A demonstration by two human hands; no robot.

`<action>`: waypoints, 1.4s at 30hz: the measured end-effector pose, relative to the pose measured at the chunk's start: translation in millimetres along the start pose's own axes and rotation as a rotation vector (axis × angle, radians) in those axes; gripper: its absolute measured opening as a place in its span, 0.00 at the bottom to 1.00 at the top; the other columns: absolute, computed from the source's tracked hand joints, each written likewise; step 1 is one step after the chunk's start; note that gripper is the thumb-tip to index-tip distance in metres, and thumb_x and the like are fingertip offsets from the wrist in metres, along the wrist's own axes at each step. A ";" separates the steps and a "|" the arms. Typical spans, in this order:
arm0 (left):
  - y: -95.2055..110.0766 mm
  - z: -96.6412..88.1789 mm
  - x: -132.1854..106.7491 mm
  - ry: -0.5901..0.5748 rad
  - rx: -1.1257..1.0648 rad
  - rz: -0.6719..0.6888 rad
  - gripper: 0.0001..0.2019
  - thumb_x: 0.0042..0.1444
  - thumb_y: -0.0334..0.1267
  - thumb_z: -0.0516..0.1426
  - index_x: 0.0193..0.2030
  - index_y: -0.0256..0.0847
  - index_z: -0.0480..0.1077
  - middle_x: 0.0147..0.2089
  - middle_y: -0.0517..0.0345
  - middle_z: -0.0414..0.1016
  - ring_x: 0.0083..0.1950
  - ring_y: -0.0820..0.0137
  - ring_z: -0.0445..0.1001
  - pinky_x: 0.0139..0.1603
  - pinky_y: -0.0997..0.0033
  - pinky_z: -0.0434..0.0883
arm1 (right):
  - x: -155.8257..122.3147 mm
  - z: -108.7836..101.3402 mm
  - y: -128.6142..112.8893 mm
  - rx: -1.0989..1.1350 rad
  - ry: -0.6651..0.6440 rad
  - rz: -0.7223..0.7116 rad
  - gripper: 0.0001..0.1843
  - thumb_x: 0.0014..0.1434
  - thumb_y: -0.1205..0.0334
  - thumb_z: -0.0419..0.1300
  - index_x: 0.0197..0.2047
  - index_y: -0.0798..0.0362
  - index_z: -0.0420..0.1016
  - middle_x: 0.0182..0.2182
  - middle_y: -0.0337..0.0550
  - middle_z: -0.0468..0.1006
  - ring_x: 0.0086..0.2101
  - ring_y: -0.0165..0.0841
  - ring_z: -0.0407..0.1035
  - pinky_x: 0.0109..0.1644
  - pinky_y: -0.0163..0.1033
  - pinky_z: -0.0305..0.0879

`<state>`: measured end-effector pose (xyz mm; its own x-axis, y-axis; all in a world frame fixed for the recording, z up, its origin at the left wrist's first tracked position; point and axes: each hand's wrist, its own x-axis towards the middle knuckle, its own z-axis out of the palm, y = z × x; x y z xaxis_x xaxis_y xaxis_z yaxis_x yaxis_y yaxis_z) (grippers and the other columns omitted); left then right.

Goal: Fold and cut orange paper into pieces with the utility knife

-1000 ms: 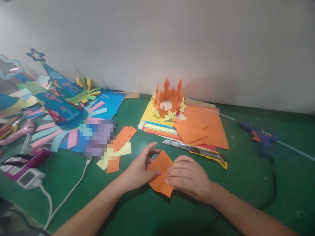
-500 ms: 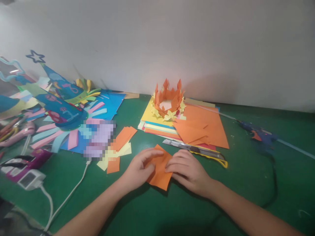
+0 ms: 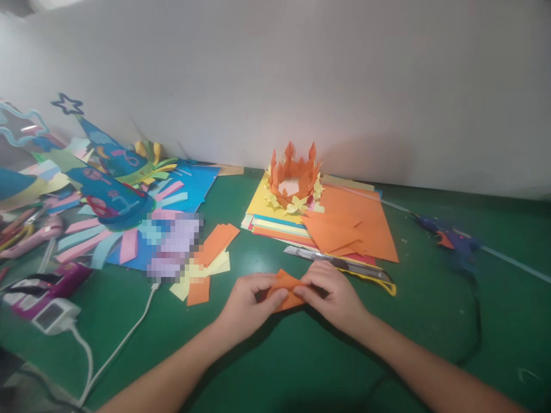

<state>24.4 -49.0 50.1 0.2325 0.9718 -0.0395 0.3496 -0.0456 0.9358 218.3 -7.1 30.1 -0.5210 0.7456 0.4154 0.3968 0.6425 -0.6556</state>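
Both my hands pinch a small piece of orange paper (image 3: 286, 285), folded over on the green table (image 3: 301, 367). My left hand (image 3: 247, 301) grips its left side with fingers curled. Its right side is pinched by my right hand (image 3: 333, 292), fingers closed. Just behind my hands lies a yellow-handled utility knife (image 3: 344, 265). Farther back, an orange paper crown (image 3: 293, 178) with yellow flowers stands on a stack of coloured paper sheets (image 3: 318, 221).
Orange and yellow paper scraps (image 3: 206, 261) lie left of my hands. Blue paper hats and coloured strips (image 3: 107, 195) crowd the far left. A white adapter and cable (image 3: 55, 315) sit at the front left. A blue glue gun (image 3: 451, 241) rests at the right.
The orange paper lay flat under my hands a second ago. Both hands have moved away from me and folded it up, so it now looks much narrower.
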 end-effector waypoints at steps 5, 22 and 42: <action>-2.8 0.0 1.5 0.005 -0.035 -0.014 0.10 0.57 0.40 0.56 0.38 0.41 0.78 0.38 0.53 0.80 0.39 0.65 0.75 0.40 0.69 0.69 | 0.3 -1.0 0.4 0.045 0.063 0.000 0.12 0.60 0.56 0.58 0.27 0.52 0.70 0.32 0.43 0.72 0.35 0.34 0.67 0.40 0.40 0.63; -8.7 4.6 2.5 0.155 -0.277 -0.208 0.12 0.49 0.45 0.62 0.35 0.39 0.72 0.30 0.58 0.74 0.30 0.73 0.71 0.32 0.76 0.68 | -0.2 0.9 -5.8 0.117 -0.001 0.092 0.11 0.58 0.55 0.60 0.29 0.51 0.69 0.25 0.38 0.75 0.27 0.30 0.69 0.32 0.34 0.64; -5.4 2.9 3.5 0.208 -0.350 -0.299 0.09 0.44 0.41 0.65 0.29 0.38 0.77 0.28 0.58 0.78 0.28 0.74 0.73 0.32 0.76 0.70 | 1.9 -0.8 -7.8 0.228 0.076 0.291 0.05 0.54 0.60 0.63 0.33 0.51 0.74 0.29 0.40 0.79 0.31 0.33 0.73 0.37 0.35 0.70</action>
<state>26.0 -46.0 43.9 -0.0290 0.9577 -0.2864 0.0394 0.2874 0.9570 214.9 -10.5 36.5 -0.3500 0.9077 0.2314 0.3374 0.3526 -0.8729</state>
